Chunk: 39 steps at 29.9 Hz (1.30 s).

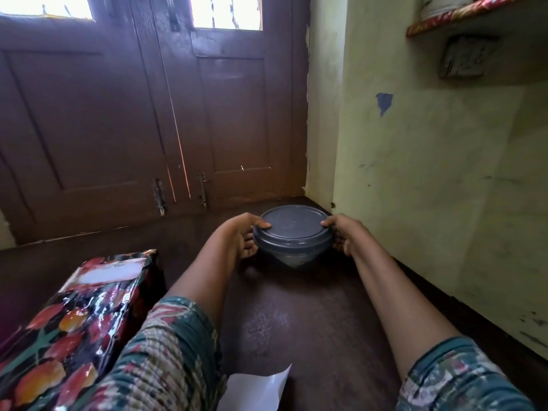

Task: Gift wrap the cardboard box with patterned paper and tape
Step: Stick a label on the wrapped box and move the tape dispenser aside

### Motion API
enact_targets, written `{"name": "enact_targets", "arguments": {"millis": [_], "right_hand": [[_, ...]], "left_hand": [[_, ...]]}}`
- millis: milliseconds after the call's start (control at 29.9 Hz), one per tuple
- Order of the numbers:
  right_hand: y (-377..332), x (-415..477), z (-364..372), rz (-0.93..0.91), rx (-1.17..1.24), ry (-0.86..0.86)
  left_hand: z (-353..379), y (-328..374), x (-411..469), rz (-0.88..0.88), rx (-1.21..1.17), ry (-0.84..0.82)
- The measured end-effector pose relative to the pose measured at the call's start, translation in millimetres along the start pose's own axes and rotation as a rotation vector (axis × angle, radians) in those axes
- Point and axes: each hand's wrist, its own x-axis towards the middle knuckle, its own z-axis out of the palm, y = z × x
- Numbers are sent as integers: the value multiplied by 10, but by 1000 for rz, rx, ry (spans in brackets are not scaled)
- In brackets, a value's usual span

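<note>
A box wrapped in glossy dark paper with red and orange tulips (74, 330) lies at the lower left, with a white patch on its far end. Ahead of me a round grey lidded plastic container (292, 232) is held between both hands, just above the dark floor. My left hand (246, 235) grips its left rim, thumb on the lid. On the opposite side my right hand (344, 232) clasps the right rim the same way. A piece of white paper (258, 390) lies on the floor near my lap. No tape is visible.
A brown double door (148, 114) with bolts closes off the far side. A pale yellow wall (430, 173) runs along the right, with a shelf (474, 16) covered in red patterned paper above. Dark floor (296, 321) lies between my arms.
</note>
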Motion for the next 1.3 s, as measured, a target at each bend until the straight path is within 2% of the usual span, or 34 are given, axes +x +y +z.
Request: {"name": "enact_targets", "arguments": {"millis": [100, 234, 334, 502, 602, 702, 836, 936, 1037, 1103, 1204, 1304], "right_hand": [[-17, -22, -18, 3, -36, -19], [-72, -102, -30, 57, -115, -51], [-127, -103, -3, 80, -181, -58], [-148, 76, 60, -28, -102, 13], [-43, 244, 97, -79, -33, 114], [-15, 315, 89, -80, -17, 140], [7, 352, 91, -108, -35, 170], [-2, 246, 63, -150, -127, 159], [-66, 63, -14, -268, -376, 119], [-68, -113, -117, -481, -578, 107], [-6, -437, -274, -768, -815, -11], [99, -671, -335, -877, -1084, -122]], "left_hand": [[2, 11, -17, -4, 5, 10], [56, 125, -105, -30, 188, 69], [120, 171, -99, -8, 238, 115], [167, 46, 64, 84, 125, 180], [159, 33, 131, 75, 90, 169], [164, 64, 139, 94, 66, 201], [150, 48, 157, 99, 65, 207], [146, 35, 96, 170, 96, 242], [100, 86, 4, 408, 425, 415], [64, 126, -179, 596, 583, 462], [-22, 136, -472, 817, 743, 380], [-32, 61, -687, 861, 1170, 165]]}}
